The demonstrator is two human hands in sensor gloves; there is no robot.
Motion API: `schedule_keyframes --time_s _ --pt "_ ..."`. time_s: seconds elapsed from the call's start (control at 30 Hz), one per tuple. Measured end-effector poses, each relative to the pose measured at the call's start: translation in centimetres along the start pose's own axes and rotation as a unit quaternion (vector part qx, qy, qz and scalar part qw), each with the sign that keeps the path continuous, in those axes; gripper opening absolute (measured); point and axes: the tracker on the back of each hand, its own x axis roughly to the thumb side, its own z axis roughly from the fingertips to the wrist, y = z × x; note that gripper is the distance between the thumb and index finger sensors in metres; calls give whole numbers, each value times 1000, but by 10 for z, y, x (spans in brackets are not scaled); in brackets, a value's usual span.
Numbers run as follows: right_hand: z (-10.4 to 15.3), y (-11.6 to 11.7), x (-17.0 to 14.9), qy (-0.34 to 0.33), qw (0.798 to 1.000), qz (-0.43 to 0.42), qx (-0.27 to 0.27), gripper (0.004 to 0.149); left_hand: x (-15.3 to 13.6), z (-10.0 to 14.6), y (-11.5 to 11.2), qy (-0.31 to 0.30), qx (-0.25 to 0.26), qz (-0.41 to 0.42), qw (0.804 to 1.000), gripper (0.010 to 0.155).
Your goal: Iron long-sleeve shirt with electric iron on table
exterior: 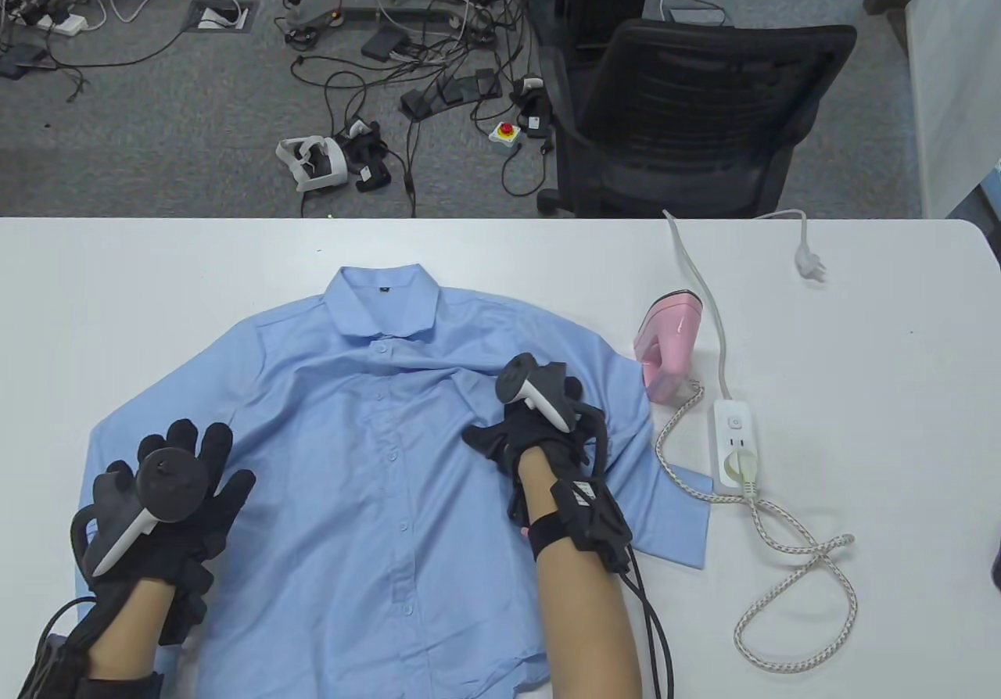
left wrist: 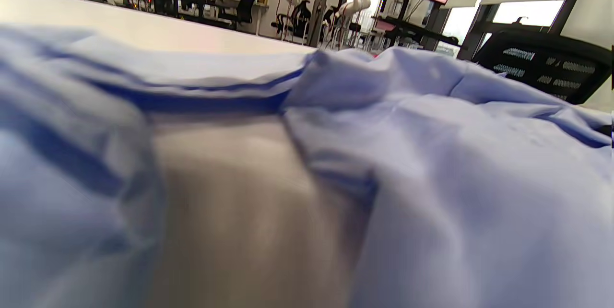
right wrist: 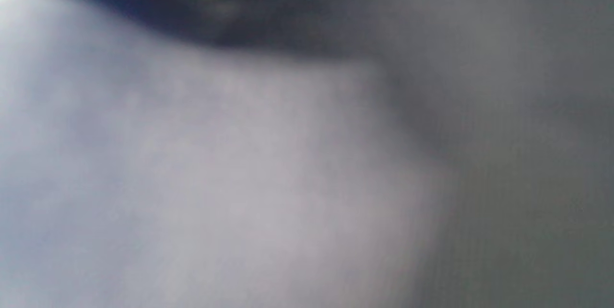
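Currently, shirt: flat, buttoned, frame centre on table.
Left hand: fingers spread, pressing sleeve.
Right hand: on chest fabric; grip undeterminable.
Iron: right of shirt.

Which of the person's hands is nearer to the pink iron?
The right. The right hand rests on the blue shirt just left of the pink iron; the left hand lies on the shirt's far side, away from it.
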Motion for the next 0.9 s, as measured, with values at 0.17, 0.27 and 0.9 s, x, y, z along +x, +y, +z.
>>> schedule_keyframes --time_s 0.17,0.27,0.9 --pt "-13 -13 -25 33 999 -24 -5 90 4 -9 -15 -3 -40 -9 999 69" --pt "-20 -18 -28 37 999 -26 -4 91 12 -12 -24 -11 -55 -32 998 69" --pt "-30 -30 -20 48 998 -19 -35 91 45 -9 -37 -36 -68 -92 993 70"
